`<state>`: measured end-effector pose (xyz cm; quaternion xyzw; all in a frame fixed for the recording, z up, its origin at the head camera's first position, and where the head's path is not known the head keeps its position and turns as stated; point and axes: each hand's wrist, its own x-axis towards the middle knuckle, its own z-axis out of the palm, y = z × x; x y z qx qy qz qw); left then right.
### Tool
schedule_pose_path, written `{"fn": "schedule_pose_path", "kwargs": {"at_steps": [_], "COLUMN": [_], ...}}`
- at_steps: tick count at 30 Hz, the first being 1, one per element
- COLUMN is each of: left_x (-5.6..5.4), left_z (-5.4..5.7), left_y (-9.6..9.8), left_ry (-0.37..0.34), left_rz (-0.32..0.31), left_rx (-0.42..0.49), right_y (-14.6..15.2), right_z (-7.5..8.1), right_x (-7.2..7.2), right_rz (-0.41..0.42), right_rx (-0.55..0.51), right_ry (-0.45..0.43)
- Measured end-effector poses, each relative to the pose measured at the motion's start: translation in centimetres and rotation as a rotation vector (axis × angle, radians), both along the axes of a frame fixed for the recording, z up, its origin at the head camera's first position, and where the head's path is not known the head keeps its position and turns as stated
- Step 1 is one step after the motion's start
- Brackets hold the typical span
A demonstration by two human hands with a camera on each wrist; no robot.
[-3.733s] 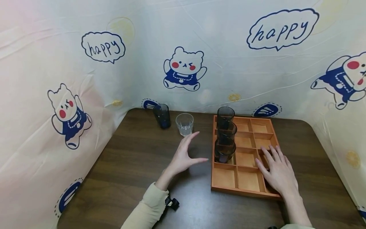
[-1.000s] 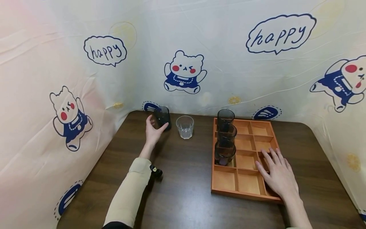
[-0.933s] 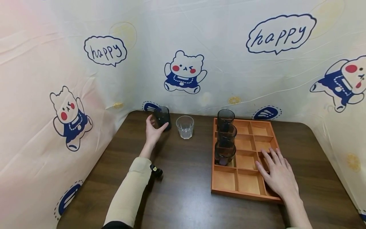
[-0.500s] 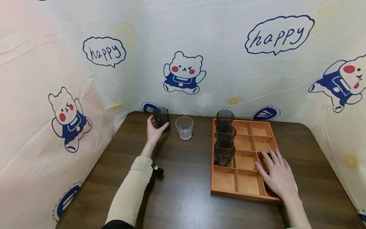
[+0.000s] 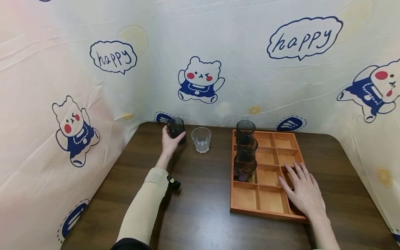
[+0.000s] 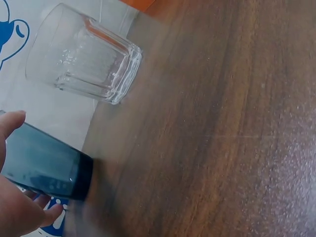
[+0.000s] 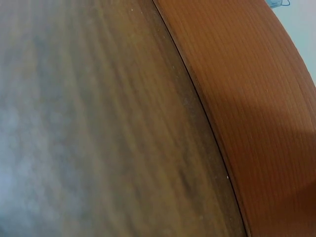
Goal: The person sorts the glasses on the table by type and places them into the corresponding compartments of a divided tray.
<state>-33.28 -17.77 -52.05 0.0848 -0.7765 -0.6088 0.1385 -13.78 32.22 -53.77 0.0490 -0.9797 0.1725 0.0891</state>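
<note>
At the back left of the table stands a dark tinted glass tumbler point(image 5: 175, 126). My left hand point(image 5: 169, 143) grips it, thumb on the near side and fingers round the left. In the left wrist view the same tumbler point(image 6: 44, 160) looks blue-grey, its base close to the tabletop. My right hand point(image 5: 305, 192) rests spread over the right edge of a wooden compartment tray point(image 5: 265, 213). In the right wrist view only the tray's side wall point(image 7: 252, 108) and the tabletop show; that hand is out of the picture.
A clear glass tumbler point(image 5: 201, 139) stands just right of the gripped one. Three dark tumblers, the nearest point(image 5: 245, 168) among them, sit in a row in the tray's left column. A printed cloth point(image 5: 237, 83) hangs behind the table point(image 5: 193, 208).
My left hand has moved left and back from in front of the clear tumbler to the dark one, and its fingers have closed round it. My right hand has stayed on the tray.
</note>
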Motion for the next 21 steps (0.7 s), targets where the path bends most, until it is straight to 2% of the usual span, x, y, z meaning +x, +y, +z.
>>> {"fn": "schedule_pose_path", "kwargs": {"at_steps": [9, 21], "left_x": [-0.16, -0.24], "left_z": [0.56, 0.61], "left_y": [0.28, 0.46], "left_ry": [0.025, 0.077], "left_rz": [0.011, 0.047], "left_rx": [0.009, -0.039], "right_y": [-0.03, -0.10], "right_z": [-0.02, -0.02], "right_x": [0.08, 0.10], "right_rz": [-0.004, -0.007], "right_rx": [0.000, -0.003], "right_ry": [0.000, 0.001]}}
